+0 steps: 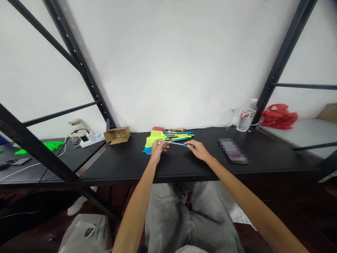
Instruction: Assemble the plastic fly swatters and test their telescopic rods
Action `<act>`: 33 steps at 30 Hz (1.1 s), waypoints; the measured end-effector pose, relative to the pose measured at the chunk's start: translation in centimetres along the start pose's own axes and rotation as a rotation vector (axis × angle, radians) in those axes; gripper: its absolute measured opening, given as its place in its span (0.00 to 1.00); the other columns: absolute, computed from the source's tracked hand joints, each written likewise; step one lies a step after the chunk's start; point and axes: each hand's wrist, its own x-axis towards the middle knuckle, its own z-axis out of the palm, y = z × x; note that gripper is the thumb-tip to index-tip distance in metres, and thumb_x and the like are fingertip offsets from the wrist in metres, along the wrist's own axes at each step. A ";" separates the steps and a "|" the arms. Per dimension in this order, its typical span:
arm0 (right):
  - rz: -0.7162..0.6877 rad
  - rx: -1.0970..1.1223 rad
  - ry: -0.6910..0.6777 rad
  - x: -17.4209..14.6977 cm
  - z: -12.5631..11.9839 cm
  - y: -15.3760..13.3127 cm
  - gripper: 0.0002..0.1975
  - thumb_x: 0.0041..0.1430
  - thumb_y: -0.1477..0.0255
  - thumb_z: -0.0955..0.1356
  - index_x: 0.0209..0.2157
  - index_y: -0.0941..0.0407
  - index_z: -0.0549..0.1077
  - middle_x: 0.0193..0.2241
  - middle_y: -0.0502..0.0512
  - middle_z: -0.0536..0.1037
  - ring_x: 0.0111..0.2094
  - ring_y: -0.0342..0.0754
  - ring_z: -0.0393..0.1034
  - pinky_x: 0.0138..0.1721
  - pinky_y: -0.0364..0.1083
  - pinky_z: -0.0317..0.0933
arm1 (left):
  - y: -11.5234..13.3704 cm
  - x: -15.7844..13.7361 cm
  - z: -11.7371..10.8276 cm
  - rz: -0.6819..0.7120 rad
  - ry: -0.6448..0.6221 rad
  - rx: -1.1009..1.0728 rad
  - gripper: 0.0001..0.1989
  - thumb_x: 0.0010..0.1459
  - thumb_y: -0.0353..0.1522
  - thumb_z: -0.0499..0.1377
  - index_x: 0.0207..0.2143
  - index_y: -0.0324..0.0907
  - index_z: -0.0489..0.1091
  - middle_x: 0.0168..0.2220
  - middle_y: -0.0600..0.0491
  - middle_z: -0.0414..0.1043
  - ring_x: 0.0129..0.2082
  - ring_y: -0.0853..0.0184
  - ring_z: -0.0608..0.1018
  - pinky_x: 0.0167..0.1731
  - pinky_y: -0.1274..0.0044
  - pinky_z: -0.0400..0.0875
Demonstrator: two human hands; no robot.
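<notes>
Both hands are on one fly swatter with a thin silvery rod (pixel 176 143), held roughly level just above the black tabletop. My right hand (pixel 198 149) is closed around its blue handle end. My left hand (pixel 158 148) pinches the rod's other end, where fingers partly cover it. A blue mesh swatter head (pixel 147 150) shows just left of my left hand; I cannot tell if it belongs to the held one. Behind the hands lies a row of fly swatters with yellow heads (pixel 157 134), a red head (pixel 158 129) and yellow, blue and green handles (pixel 186 136) pointing right.
An open cardboard box (pixel 117 135) stands on the left of the black table (pixel 113 165). To the right lie a phone (pixel 233 151) and a water bottle (pixel 246 116) near the wall. Black metal posts (pixel 89 80) flank the table. A red plastic bag (pixel 279 116) sits beyond the right post.
</notes>
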 end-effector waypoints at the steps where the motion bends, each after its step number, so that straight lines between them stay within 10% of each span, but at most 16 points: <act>1: -0.004 0.007 0.001 0.0 0.0 0.0 0.15 0.67 0.66 0.61 0.47 0.52 0.77 0.44 0.55 0.79 0.41 0.49 0.73 0.44 0.46 0.64 | 0.0 0.0 0.0 0.001 -0.001 0.000 0.18 0.48 0.39 0.65 0.38 0.41 0.65 0.34 0.47 0.80 0.28 0.66 0.81 0.22 0.81 0.67; 33: 0.058 0.088 0.037 0.1 0.2 0.2 0.12 0.50 0.66 0.74 0.37 0.54 0.77 0.33 0.51 0.76 0.29 0.44 0.63 0.34 0.45 0.60 | 0.4 -1.2 0.3 0.126 -0.369 0.426 0.18 0.53 0.47 0.64 0.25 0.40 0.73 0.26 0.49 0.79 0.26 0.69 0.74 0.27 0.79 0.66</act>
